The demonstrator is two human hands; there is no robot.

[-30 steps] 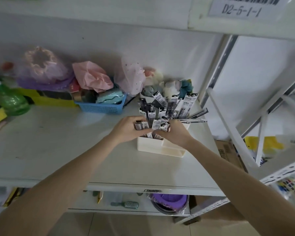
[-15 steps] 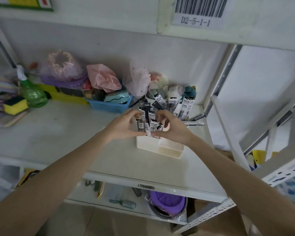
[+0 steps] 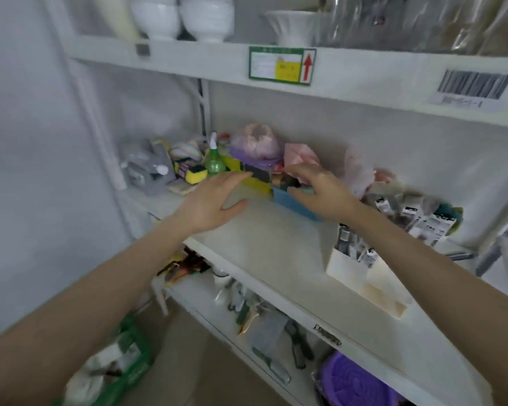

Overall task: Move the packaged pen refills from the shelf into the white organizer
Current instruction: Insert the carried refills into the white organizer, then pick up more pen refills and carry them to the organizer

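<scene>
The white organizer (image 3: pixel 346 269) stands on the white shelf (image 3: pixel 276 244) at the right, with several packaged pen refills (image 3: pixel 355 250) upright inside it. More packaged refills (image 3: pixel 425 221) stand behind it near the shelf's right end. My left hand (image 3: pixel 211 205) hovers over the shelf's left part, fingers spread and relaxed, holding nothing. My right hand (image 3: pixel 317 191) reaches over the blue basket (image 3: pixel 294 205), fingers loosely bent and empty. Both hands are well left of the organizer.
A green spray bottle (image 3: pixel 213 159), a yellow sponge (image 3: pixel 195 174), grey bags and pink and purple bundles (image 3: pixel 255 142) line the back of the shelf. White bowls (image 3: pixel 182 16) sit on the upper shelf. Tools and a purple tub (image 3: pixel 355 382) lie on the lower shelf.
Both hands have let go of the refills in the organizer and moved left over the shelf. The view has swung left and up, so the organizer now sits at the right.
</scene>
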